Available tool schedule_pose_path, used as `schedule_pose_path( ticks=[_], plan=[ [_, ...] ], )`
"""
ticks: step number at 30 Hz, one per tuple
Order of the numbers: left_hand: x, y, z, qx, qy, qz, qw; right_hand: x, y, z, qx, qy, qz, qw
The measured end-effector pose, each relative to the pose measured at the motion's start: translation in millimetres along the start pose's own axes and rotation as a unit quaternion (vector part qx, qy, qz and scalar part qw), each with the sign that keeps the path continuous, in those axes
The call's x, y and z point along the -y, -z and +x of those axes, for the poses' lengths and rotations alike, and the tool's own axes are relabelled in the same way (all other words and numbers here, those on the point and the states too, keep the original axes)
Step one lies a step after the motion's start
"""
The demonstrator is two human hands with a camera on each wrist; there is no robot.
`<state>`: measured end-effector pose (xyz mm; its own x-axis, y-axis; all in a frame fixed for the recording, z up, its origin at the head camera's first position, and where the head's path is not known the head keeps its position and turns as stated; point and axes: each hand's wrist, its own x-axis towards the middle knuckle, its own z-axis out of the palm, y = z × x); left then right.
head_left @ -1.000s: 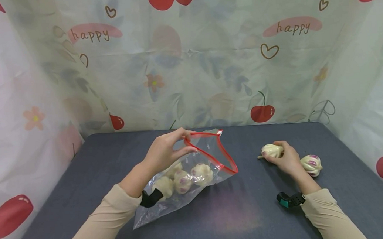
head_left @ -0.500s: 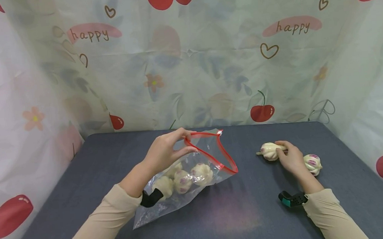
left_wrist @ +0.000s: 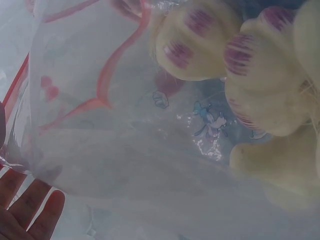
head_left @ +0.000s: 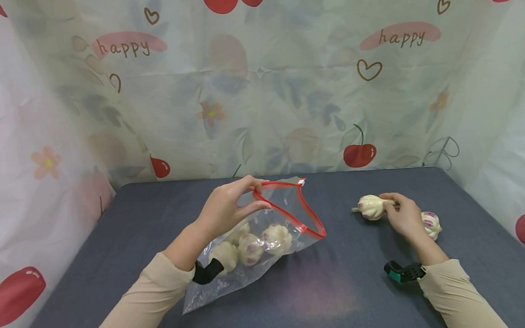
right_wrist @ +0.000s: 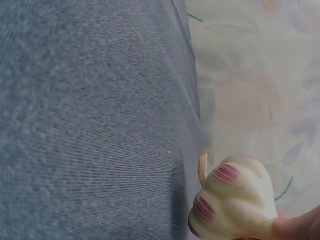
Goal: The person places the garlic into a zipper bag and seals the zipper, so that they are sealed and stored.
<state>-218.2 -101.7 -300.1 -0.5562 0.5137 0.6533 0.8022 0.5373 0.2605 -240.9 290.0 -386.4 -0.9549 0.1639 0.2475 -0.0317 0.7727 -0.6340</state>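
My left hand (head_left: 229, 204) pinches the red-zip rim of a clear zip bag (head_left: 287, 198), whose mouth gapes toward the right. Inside the bag lie several garlic bulbs (head_left: 251, 248), cream with purple streaks; they fill the right side of the left wrist view, while the fingers (left_wrist: 47, 210) show at its lower left. At the right of the table, my right hand (head_left: 404, 217) holds another garlic bulb (head_left: 370, 207) by its stem, thumb against it in the right wrist view. A further garlic bulb (head_left: 431, 225) lies partly hidden behind that hand.
A dark grey cloth covers the table (head_left: 326, 286). Patterned curtains (head_left: 267, 107) with cherries and the word happy stand behind and at both sides. A black band (head_left: 404, 271) with a teal part sits at the right wrist.
My right hand has shifted slightly right along its garlic bulb, from the body to the stem end. It now covers more of the other bulb. The left hand and the bag stay put.
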Motion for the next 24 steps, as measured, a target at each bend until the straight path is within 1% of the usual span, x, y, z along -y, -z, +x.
schedule_pose_path(
  ticks=[5,11,16,24],
  plan=[
    [0.0,-0.2,0.1,0.001,0.002,0.000,1.0000,1.3,2.6,0.6,-0.014,0.005,0.001,0.9999],
    [-1.1,0.4,0.0,0.003,0.004,0.000,1.0000,5.3,7.5,-0.3,-0.010,-0.002,0.010,0.9999],
    [-0.7,0.3,0.0,0.002,0.001,0.000,1.0000,10.7,11.2,-2.2,-0.023,0.012,0.012,0.9996],
    [-0.2,0.3,-0.1,0.001,0.000,0.001,1.0000,23.2,16.7,-4.8,-0.012,0.004,0.035,0.9993]
  ],
)
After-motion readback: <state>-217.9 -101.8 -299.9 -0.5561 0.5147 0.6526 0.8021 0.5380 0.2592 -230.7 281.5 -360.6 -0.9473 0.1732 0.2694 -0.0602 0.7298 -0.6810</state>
